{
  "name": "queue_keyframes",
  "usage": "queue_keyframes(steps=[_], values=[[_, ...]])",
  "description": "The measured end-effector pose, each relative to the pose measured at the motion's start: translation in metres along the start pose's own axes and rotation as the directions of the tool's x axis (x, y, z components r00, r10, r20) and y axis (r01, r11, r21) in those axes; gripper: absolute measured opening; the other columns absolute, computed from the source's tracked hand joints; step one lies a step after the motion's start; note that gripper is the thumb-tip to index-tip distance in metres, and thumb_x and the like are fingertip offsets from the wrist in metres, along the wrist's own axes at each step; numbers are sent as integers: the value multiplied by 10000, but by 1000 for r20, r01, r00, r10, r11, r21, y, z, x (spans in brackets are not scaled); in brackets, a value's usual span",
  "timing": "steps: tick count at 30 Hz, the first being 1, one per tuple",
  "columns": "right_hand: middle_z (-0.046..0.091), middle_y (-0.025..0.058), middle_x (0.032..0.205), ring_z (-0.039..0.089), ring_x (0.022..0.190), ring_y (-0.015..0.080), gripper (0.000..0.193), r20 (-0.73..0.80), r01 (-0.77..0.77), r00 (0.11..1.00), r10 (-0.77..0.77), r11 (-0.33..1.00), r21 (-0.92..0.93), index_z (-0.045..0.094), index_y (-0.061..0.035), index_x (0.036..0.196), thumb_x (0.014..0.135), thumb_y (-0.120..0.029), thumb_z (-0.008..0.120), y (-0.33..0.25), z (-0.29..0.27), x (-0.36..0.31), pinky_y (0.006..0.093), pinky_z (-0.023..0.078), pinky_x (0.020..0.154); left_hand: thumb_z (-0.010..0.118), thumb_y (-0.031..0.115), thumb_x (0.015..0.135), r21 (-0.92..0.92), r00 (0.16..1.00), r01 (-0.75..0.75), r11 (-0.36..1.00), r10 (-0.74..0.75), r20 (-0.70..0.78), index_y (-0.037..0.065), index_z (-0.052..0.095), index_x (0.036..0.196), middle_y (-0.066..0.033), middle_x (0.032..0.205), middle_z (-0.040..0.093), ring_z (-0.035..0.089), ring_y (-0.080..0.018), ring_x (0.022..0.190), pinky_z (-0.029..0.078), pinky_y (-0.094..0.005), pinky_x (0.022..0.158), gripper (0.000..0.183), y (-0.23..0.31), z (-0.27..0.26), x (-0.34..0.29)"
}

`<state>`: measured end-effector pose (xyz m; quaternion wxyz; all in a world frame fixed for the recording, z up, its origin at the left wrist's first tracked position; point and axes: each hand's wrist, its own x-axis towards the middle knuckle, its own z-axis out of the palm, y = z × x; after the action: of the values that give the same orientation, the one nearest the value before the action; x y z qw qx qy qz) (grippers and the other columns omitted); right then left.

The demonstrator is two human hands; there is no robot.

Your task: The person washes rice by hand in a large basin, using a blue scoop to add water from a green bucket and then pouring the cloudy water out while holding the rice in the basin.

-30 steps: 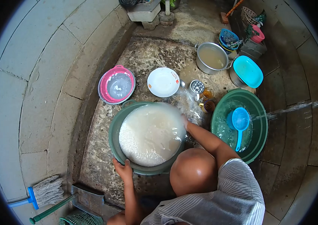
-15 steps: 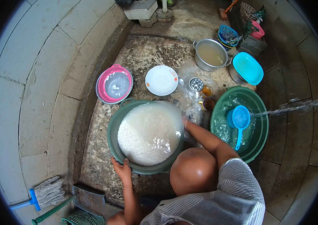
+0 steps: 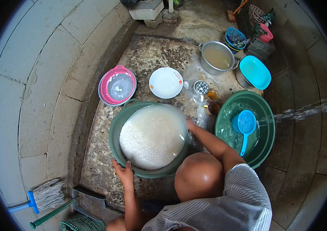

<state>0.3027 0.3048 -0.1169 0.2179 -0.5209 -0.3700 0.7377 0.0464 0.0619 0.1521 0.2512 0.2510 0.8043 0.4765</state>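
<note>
A large green basin (image 3: pixel 116 143) sits in front of me, tilted so that cloudy water gathers toward its far right side. White rice (image 3: pixel 139 148) shows above the waterline on the near left. My left hand (image 3: pixel 124 175) grips the near-left rim, thumb on top and fingers around the outside. At the opposite side, my right hand (image 3: pixel 190 124) is closed around the right rim, its fingers partly hidden. My bent knee is close to the basin's near right side.
Right, a green tub (image 3: pixel 270 148) holds water and a blue dipper (image 3: pixel 246 122), with a water stream entering. Beyond the basin are a white plate (image 3: pixel 165 82), pink colander (image 3: pixel 118 68), cups (image 3: pixel 212 107) and metal pot (image 3: pixel 214 70). A mop (image 3: pixel 49 195) and dustpan (image 3: pixel 88 204) stand left.
The bright glints on the basin's water have mostly faded, and the surface looks calmer. Both hands keep their places on the rim. The dipper has barely shifted in the tub.
</note>
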Motion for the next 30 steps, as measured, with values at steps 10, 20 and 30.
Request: queue_keyframes(steps=[10,20,30], values=[[663,80,828,628,669,154,215,-266,-96,961,73,993,-72,655,-36,898,863,-228,562,13,-54,21,310,495,593,548,-97,761,-56,997,-59,997,62,53,-26,363,1241,-113,1069,536,523,-169,955,378,-251,858,519,15,24,3],[649,82,876,605,747,156,253,-126,16,992,-24,998,-64,639,-58,941,904,-235,461,-9,-20,0,315,490,682,543,-108,743,-98,996,-85,992,88,27,-24,383,1217,-106,1084,519,507,-160,970,373,-250,872,508,14,18,0],[654,109,858,602,698,179,292,-260,-168,960,105,958,-234,638,-20,920,899,-244,453,-23,-13,-3,355,476,610,548,-89,781,-19,997,-42,999,43,57,-18,368,1253,-107,1044,525,519,-148,903,391,-249,790,510,25,15,-3]])
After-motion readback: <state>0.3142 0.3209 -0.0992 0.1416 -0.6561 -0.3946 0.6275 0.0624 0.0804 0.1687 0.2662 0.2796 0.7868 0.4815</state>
